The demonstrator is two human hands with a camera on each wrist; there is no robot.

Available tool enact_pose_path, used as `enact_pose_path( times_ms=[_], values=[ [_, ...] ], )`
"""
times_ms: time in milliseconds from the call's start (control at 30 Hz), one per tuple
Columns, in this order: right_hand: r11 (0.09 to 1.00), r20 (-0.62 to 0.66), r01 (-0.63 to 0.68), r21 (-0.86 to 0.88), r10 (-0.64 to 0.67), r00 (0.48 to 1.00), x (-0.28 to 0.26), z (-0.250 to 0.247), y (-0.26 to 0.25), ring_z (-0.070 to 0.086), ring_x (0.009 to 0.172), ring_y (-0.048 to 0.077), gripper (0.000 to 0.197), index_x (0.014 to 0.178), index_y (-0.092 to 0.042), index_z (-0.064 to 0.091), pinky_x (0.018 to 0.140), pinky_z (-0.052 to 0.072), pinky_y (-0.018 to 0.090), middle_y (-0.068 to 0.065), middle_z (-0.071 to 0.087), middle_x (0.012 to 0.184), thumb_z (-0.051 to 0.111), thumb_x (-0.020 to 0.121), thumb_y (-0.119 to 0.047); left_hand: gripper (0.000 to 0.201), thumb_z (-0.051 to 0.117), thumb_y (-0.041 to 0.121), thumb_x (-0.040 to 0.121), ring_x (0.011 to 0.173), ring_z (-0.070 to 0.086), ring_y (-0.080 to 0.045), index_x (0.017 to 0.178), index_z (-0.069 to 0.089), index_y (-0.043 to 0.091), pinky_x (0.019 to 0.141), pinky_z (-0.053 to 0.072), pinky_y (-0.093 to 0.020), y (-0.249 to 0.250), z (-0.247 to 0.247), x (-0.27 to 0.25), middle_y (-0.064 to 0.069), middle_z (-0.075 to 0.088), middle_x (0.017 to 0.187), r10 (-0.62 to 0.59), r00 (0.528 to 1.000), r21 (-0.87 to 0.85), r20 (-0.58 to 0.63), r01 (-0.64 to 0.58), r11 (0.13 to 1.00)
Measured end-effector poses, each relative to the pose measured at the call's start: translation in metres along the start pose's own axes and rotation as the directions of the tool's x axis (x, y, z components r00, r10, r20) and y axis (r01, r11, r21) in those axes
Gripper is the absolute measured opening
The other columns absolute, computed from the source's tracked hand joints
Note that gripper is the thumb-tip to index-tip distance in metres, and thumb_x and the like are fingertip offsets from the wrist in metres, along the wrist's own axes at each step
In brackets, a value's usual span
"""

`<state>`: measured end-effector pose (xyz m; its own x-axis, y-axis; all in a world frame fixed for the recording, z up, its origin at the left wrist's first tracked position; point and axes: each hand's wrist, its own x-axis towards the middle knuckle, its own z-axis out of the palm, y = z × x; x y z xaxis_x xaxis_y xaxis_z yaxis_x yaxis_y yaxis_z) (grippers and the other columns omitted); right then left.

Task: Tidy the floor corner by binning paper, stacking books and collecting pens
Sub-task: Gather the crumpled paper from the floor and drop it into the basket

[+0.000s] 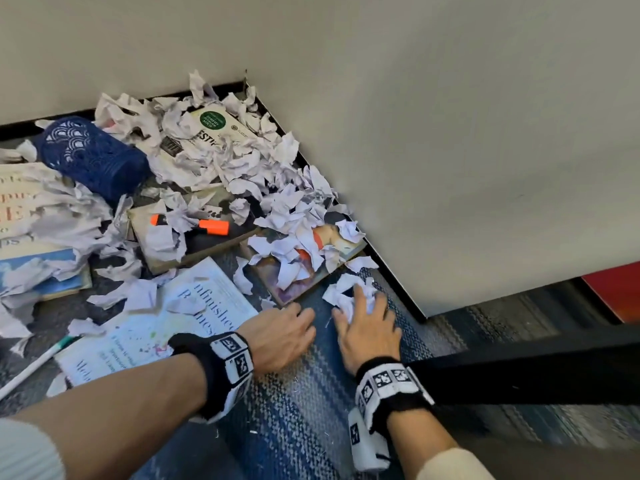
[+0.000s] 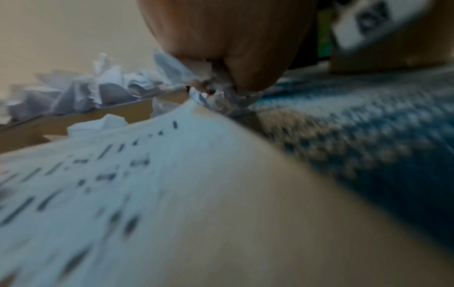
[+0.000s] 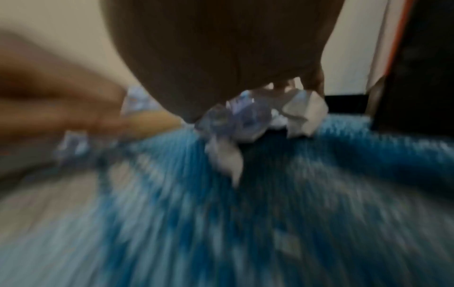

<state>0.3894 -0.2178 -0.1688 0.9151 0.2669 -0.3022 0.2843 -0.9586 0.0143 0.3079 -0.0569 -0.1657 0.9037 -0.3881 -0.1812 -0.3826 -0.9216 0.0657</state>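
Crumpled paper scraps (image 1: 346, 292) on the carpet at 1 o'clock of the right hand (image 1: 369, 322), fingers curled over them; left hand (image 1: 280, 332) pinches a scrap (image 2: 221, 97). Paper-binning step; next, probably carry both to the blue bin (image 1: 93, 155) lying at 10 o'clock.

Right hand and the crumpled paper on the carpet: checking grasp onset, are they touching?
Touching. The head view shows the right hand with its fingers over the crumpled paper.

Blue-and-grey patterned carpet (image 1: 304, 410) in a wall corner, bearing scattered crumpled paper scraps (image 1: 242, 168), several books lying flat, among them a pale-covered book (image 1: 194, 317) nearest and an illustrated book (image 1: 304, 265) beside the wall, a toppled navy perforated bin (image 1: 93, 157) and a white pen (image 1: 34, 365).
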Motion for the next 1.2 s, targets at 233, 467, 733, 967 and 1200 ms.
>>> enact_pose_path(
  times_ms=[233,467,733,967,1200],
  values=[
    [0.971,-0.066,0.206,0.119,-0.200,0.978,-0.018,0.017,0.006,0.049,0.094,0.032,0.026,0.099,-0.009,0.055,0.080,0.042,0.041,0.011,0.053,0.106,0.050,0.085,-0.031,0.021,0.041,0.016,0.100,0.088,0.052,-0.022,0.118,0.047,0.007,0.070,0.052,-0.033,-0.013,-0.059,0.049,-0.013,0.038,0.126,-0.362,0.929,-0.191,-0.084,0.341,0.920],
    [0.835,-0.199,-0.020,0.550,0.154,0.968,-0.010,-0.013,0.010,0.059,0.076,0.034,0.017,0.082,-0.013,0.050,0.063,0.033,0.027,0.009,0.058,0.080,0.065,0.085,-0.022,0.046,0.041,0.005,0.098,0.094,0.059,-0.026,0.141,0.028,0.014,0.066,0.049,-0.034,-0.035,-0.040,0.071,-0.017,0.030,0.136,-0.322,0.947,-0.122,-0.008,0.319,0.940],
    [0.876,0.019,-0.187,0.444,0.200,0.980,0.032,-0.022,-0.012,0.052,0.118,0.042,0.084,0.151,-0.018,0.019,0.096,0.042,0.042,0.019,0.029,0.143,0.049,0.088,-0.063,0.047,0.030,0.058,0.098,0.087,0.061,-0.025,0.114,0.051,0.018,0.065,0.044,-0.034,-0.055,-0.023,0.043,-0.006,0.059,0.102,-0.413,0.903,-0.265,-0.119,0.372,0.890],
    [0.983,-0.071,0.029,0.182,-0.017,0.997,0.029,-0.006,-0.033,0.062,0.091,0.039,0.053,0.126,-0.016,0.044,0.070,0.044,0.036,0.014,0.035,0.132,0.055,0.088,-0.052,0.078,0.050,0.079,0.076,0.077,0.054,-0.026,0.119,0.034,0.015,0.057,0.039,-0.033,-0.079,-0.024,0.016,-0.010,0.047,0.098,-0.798,0.595,-0.357,-0.098,0.727,0.586],
    [0.979,0.006,0.196,0.054,-0.197,0.980,0.022,-0.002,-0.026,0.060,0.097,0.039,0.032,0.121,-0.019,0.052,0.076,0.047,0.039,0.014,0.053,0.121,0.047,0.094,-0.036,0.039,0.028,0.045,0.103,0.067,0.050,-0.026,0.119,0.036,0.011,0.054,0.037,-0.035,-0.087,-0.008,-0.002,-0.017,0.050,0.105,-0.749,0.663,-0.226,-0.015,0.727,0.648]
  ],
)
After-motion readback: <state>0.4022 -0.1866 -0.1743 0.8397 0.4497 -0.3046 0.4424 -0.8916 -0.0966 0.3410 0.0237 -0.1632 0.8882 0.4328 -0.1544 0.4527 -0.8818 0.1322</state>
